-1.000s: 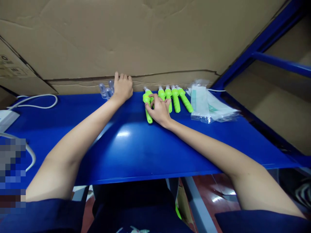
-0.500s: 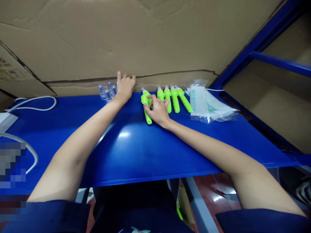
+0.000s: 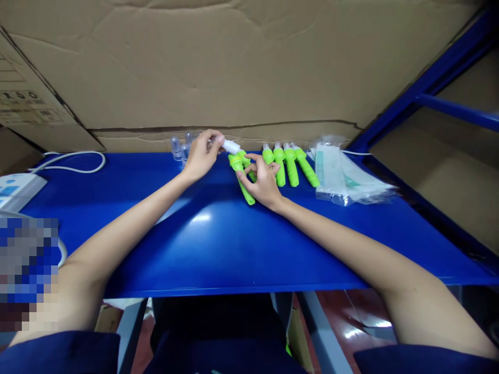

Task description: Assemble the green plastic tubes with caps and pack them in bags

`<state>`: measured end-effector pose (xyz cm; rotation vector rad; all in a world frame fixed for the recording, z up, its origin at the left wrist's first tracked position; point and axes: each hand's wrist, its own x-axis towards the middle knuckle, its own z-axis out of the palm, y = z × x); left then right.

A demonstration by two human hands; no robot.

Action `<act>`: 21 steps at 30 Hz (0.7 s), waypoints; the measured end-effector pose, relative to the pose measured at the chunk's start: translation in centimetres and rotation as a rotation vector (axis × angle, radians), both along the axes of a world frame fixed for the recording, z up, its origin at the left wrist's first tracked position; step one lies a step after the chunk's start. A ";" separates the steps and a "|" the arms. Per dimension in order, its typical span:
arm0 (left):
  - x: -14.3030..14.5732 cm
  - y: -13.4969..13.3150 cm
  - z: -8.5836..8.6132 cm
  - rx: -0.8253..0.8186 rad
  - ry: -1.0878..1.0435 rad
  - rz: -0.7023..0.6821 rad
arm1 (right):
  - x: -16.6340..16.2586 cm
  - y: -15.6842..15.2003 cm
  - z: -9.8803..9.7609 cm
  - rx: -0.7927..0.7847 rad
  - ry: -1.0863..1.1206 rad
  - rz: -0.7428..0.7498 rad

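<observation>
Lime-green plastic pen-shaped device (image 3: 245, 186) slants with its lower end on the blue desk (image 3: 218, 244), barrel pinched in the right grip (image 3: 264, 181). The left grip (image 3: 200, 156) is closed on its white tip (image 3: 232, 148), just beside small clear vials (image 3: 180, 148).

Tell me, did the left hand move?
Yes. The left hand came off the cardboard and went right, pinching the tip of the green pen.

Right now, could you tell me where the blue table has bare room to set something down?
Bare: the near middle between the forearms, and the strip between white cable and clear caps. Crowded: the back edge, caps through left hand, right hand, green pens, plastic bags.
</observation>
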<state>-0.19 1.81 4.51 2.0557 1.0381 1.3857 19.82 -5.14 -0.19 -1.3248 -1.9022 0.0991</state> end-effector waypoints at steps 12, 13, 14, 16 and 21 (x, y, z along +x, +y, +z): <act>-2.5 0.4 -1.9 -0.191 -0.260 -0.159 | 0.0 -0.3 -0.6 0.195 -0.015 0.195; -2.5 0.3 -1.9 -0.192 -0.268 -0.170 | 0.0 -0.3 -0.6 0.195 -0.013 0.194; -2.5 0.3 -2.0 -0.192 -0.273 -0.175 | 0.0 -0.3 -0.6 0.191 -0.009 0.195; -2.5 0.3 -2.1 -0.186 -0.276 -0.175 | 0.0 -0.3 -0.6 0.180 0.000 0.201; -2.6 0.3 -2.3 -0.169 -0.243 -0.162 | 0.0 -0.5 -0.6 0.171 0.025 0.205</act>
